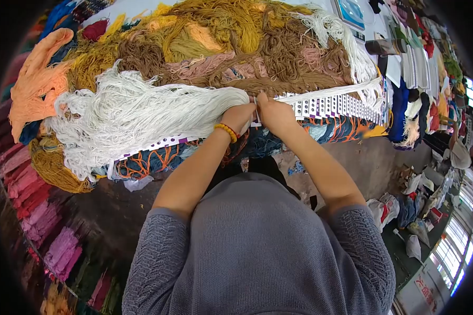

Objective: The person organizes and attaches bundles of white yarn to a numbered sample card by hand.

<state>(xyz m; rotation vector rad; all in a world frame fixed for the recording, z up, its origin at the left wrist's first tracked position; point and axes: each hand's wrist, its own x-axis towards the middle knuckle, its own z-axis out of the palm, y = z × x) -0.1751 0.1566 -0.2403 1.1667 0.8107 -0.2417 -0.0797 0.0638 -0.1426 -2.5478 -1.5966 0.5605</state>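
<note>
My left hand (238,116), with a yellow bead bracelet at its wrist, is closed at the right end of a thick bundle of white yarn (163,107). Right beside it my right hand (275,113) has its fingers pinched together at the same spot. What lies between the fingertips is too small to tell. A row of white cards with dark holes (331,106) runs along the table's front edge, under both hands and off to the right. Thin white strands (347,90) stretch over the cards to the right. Brown yarn (289,84) lies just behind my hands.
Mustard yarn (236,26) is heaped at the back, with peach yarn (39,79) at the left end. Blue and orange yarn (320,131) hangs along the front edge. Pink skeins (42,220) are at the lower left. Bags (412,247) lie on the right.
</note>
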